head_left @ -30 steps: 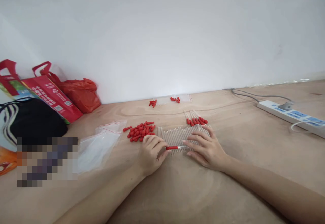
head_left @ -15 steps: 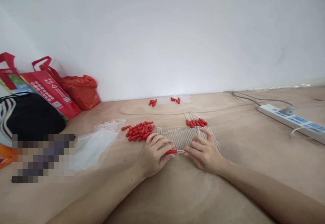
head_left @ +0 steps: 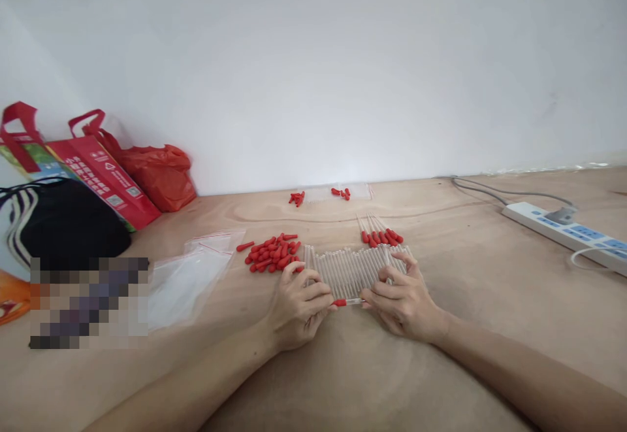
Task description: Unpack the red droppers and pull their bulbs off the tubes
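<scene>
My left hand [head_left: 302, 304] pinches a red rubber bulb [head_left: 339, 302] between thumb and fingers. A clear glass dropper tube [head_left: 353, 301] lines up with that bulb, and its other end is in the closed fingers of my right hand [head_left: 404, 298]. Whether the tube is seated inside the bulb I cannot tell. Just beyond both hands lies a row of glass tubes [head_left: 345, 274], side by side. Left of the row is a heap of loose red bulbs [head_left: 269, 253]. Behind it, several droppers with red bulbs [head_left: 381, 238] point away from me.
Clear zip bags [head_left: 191, 285] lie on the wooden table [head_left: 343, 380] to the left. More red bulbs [head_left: 296, 199] and a clear bag [head_left: 362, 190] are near the wall. A black bag [head_left: 68, 223] and red bags [head_left: 157, 177] stand far left; a power strip [head_left: 563, 226] lies right.
Both hands have come slightly toward me with the bulb and tube, away from the row. Less of the red bulb shows past my left fingers. The view has shifted a little.
</scene>
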`<move>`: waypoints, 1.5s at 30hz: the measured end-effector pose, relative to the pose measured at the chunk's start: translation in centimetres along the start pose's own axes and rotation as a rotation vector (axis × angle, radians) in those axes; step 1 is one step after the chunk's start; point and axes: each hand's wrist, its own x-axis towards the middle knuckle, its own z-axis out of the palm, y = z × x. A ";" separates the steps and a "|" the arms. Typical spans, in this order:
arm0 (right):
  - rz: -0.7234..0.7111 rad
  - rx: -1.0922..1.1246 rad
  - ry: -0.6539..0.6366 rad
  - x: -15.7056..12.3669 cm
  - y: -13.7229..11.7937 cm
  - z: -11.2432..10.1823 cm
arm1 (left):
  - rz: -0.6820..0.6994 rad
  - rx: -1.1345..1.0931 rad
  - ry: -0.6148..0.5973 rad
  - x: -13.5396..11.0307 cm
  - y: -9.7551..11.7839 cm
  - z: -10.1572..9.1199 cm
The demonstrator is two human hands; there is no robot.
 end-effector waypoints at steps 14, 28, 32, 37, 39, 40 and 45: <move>0.269 -0.049 -0.038 -1.4 2.1 -1.9 | -0.129 0.024 0.072 -1.6 -1.7 -1.2; 0.616 -0.388 -0.126 -2.1 4.1 -1.5 | -1.054 0.217 0.313 -3.6 -11.1 -6.6; 0.566 -0.384 -0.137 -2.2 3.9 -1.0 | -1.139 0.201 0.220 -4.9 -13.0 -6.2; 0.522 -0.379 -0.175 -2.2 3.6 -0.8 | -1.167 0.106 0.088 -4.7 -12.7 -5.2; 0.512 -0.374 -0.187 -2.2 3.5 -0.8 | -1.188 0.098 0.047 -4.4 -12.4 -5.2; 0.509 -0.369 -0.188 -2.2 3.4 -0.9 | -1.198 0.104 0.035 -4.3 -12.2 -5.3; 0.525 -0.328 -0.189 -2.0 3.1 -1.2 | -1.182 0.225 0.038 -4.2 -12.0 -6.2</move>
